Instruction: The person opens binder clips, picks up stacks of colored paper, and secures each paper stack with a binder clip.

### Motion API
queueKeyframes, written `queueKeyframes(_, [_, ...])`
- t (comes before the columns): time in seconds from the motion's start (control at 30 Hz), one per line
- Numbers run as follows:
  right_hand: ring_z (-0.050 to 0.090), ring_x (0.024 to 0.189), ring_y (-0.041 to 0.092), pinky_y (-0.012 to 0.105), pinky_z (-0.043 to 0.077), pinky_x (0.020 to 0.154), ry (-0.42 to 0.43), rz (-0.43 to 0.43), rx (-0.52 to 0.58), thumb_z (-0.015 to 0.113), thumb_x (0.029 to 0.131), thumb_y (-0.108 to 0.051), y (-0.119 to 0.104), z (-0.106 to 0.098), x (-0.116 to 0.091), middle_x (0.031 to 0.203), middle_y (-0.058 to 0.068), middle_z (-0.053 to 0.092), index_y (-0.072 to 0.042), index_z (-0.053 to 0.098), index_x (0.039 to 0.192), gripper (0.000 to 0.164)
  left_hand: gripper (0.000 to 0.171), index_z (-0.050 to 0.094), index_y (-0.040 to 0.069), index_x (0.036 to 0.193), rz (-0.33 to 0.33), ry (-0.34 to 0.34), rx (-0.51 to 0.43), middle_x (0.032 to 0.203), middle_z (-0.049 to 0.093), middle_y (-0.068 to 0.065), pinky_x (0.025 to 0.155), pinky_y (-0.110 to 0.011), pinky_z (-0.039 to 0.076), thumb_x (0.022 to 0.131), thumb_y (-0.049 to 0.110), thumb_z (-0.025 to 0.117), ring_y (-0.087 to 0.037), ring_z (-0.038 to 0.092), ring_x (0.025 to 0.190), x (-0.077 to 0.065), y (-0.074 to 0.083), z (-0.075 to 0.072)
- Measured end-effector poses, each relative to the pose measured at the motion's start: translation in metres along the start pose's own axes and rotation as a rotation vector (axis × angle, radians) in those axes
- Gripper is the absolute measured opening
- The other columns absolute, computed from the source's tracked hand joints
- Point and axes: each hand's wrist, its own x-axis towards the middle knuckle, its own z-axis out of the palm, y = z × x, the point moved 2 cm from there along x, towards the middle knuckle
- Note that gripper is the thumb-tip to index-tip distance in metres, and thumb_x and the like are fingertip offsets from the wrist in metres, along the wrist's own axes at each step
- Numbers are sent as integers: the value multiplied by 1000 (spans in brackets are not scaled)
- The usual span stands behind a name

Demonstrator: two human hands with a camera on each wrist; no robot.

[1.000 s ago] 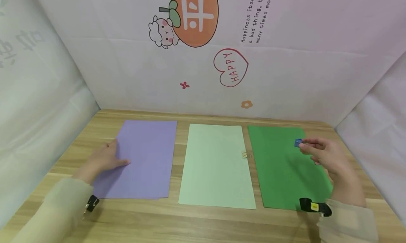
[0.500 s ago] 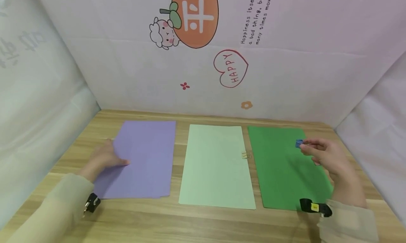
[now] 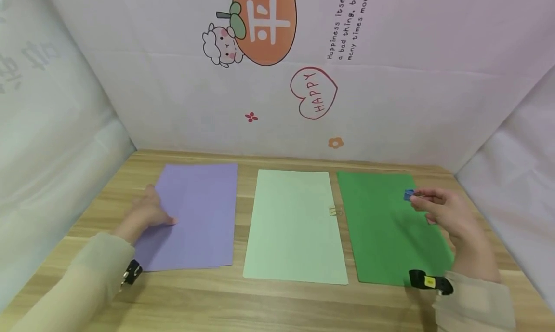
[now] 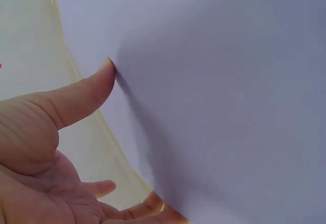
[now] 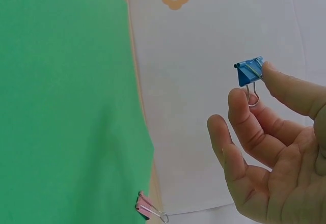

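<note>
My left hand (image 3: 148, 210) is at the left edge of a purple sheet (image 3: 197, 211). In the left wrist view its thumb presses on the sheet's face, and the tips of some fingers go behind the edge; a crease-like shadow runs from the thumb down to them. A second layer's edge peeks out at the sheet's bottom. Over the green sheet (image 3: 381, 226), my right hand (image 3: 448, 214) pinches a blue binder clip (image 5: 248, 71) by thumb and fingertips, its wire handles showing. A pink binder clip (image 5: 144, 206) sits on the green sheet's right edge, partly behind the hand.
Between the two coloured sheets lies a pale green sheet (image 3: 296, 226), with a yellow binder clip (image 3: 333, 211) on its right edge. All lie on a wooden table (image 3: 243, 303). A white printed cloth (image 3: 195, 105) stands behind and at both sides.
The purple sheet has shifted slightly left and turned a little, its lower left corner moving inward, with my left hand moving along. My right hand and the blue binder clip stay nearly still.
</note>
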Motion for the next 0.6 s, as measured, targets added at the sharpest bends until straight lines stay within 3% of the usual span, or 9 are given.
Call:
queueKeyframes(0.2, [59, 85, -7, 22, 52, 68, -4, 8, -9, 57, 101, -39, -1, 0, 0, 89, -30, 63, 8, 42, 141, 64, 118, 0, -26, 137, 25, 18, -11, 122, 35, -58, 101, -66, 40, 74, 27, 85, -66, 40, 119, -3, 1, -1])
queueKeyframes(0.4, [58, 84, -9, 22, 53, 68, -2, 16, -25, 56, 101, -40, 0, -2, -1, 89, -31, 61, 9, 40, 143, 66, 106, 13, -32, 135, 160, -20, -198, 133, 26, -54, 112, -65, 29, 71, 14, 84, -62, 36, 123, 5, -9, 0])
queueKeyframes(0.5, [58, 84, -9, 23, 53, 69, -1, 15, -22, 57, 101, -40, 0, -2, -1, 89, -31, 62, 8, 42, 142, 65, 102, 16, -29, 139, 189, -51, -259, 135, 27, -52, 110, -66, 31, 72, 12, 83, -61, 37, 123, 9, -16, -1])
queueKeyframes(0.6, [59, 86, -8, 23, 53, 70, -8, 19, -20, 57, 101, -40, 0, -1, -1, 90, -31, 62, 8, 43, 141, 64, 93, 18, -27, 140, 176, -113, -300, 133, 34, -50, 103, -64, 42, 79, 11, 77, -59, 46, 119, 9, -25, -2])
